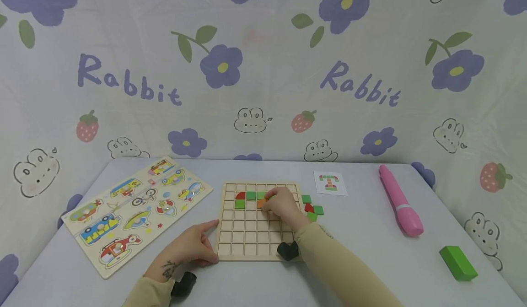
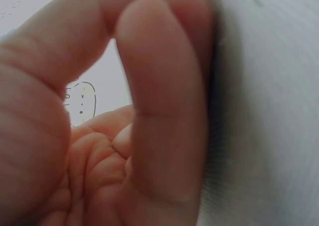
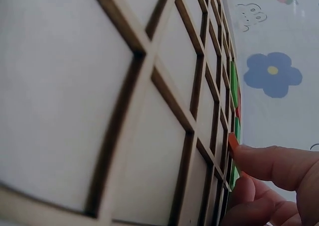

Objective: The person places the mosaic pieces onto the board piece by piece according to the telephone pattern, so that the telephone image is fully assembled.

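A wooden grid board (image 1: pixel 244 238) lies on the white table. My right hand (image 1: pixel 284 206) is over its upper part and pinches an orange square tile (image 1: pixel 261 203) between thumb and fingertips, down at a cell in the second row. The right wrist view shows this orange tile (image 3: pixel 232 142) tilted at the grid. A red quarter-round piece (image 1: pixel 240 196) and green tiles (image 1: pixel 250 196) fill cells of that upper row, with one green square (image 1: pixel 239 204) below the red piece. My left hand (image 1: pixel 191 244) touches the board's left edge, index finger extended and thumb near the lower corner.
Loose green tiles (image 1: pixel 318 210) and a red piece (image 1: pixel 309 208) lie right of the board. Behind them is a pattern card (image 1: pixel 330 183). A vehicle puzzle board (image 1: pixel 156 240) lies at left; a pink pen-like object (image 1: pixel 397 201) and a green block (image 1: pixel 458 263) lie at right.
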A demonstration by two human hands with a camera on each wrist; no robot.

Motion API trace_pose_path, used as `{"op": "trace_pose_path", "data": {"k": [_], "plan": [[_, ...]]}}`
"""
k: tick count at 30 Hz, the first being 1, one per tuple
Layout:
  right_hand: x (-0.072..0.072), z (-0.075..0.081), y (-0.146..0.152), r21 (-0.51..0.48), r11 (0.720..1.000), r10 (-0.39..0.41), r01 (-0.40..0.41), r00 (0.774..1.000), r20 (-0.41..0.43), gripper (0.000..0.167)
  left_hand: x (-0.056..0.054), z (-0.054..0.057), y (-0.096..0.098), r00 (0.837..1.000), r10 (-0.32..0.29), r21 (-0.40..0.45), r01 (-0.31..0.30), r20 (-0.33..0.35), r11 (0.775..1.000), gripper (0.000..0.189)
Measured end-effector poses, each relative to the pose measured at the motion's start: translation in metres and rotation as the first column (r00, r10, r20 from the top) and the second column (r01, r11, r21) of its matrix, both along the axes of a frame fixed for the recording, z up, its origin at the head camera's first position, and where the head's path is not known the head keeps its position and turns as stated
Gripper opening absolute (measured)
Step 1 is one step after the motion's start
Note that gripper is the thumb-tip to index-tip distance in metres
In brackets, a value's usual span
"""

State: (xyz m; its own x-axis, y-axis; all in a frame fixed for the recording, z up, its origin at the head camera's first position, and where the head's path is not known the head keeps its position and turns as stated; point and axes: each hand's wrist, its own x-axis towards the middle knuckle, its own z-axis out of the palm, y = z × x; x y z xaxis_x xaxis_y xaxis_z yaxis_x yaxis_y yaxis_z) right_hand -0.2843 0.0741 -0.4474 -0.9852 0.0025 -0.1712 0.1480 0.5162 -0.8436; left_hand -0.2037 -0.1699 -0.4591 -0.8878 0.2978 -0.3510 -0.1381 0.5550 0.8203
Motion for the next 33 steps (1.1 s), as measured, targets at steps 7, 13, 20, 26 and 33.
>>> {"op": "trace_pose_path", "data": {"k": [7, 13, 20, 26, 33], "plan": [[0.002, 0.002, 0.002, -0.008, 1.0, 0.001, -0.001, 1.0, 0.024, 0.031, 0.0, 0.0, 0.001, 1.0, -0.001, 0.003, 0.001, 0.007, 1.0, 0.095], [0.01, 0.013, 0.015, -0.25, 0.968, -0.001, -0.01, 0.999, -0.045, 0.039, 0.0, -0.001, 0.0, 1.0, -0.013, 0.014, 0.013, -0.001, 1.0, 0.095], [0.025, 0.023, 0.049, -0.376, 0.926, -0.011, -0.024, 0.996, -0.092, 0.042, 0.0, 0.0, 0.0, 1.0, -0.004, 0.009, 0.004, -0.008, 1.0, 0.095], [0.045, 0.026, 0.082, -0.321, 0.947, -0.046, 0.022, 0.997, -0.066, 0.044, 0.0, 0.001, 0.0, 1.0, -0.004, 0.012, 0.004, -0.006, 1.0, 0.096], [0.069, 0.017, 0.116, -0.151, 0.984, -0.098, 0.097, 0.995, 0.001, 0.045, 0.001, 0.002, 0.001, 1.0, -0.015, 0.018, 0.015, -0.019, 1.0, 0.094]]}}
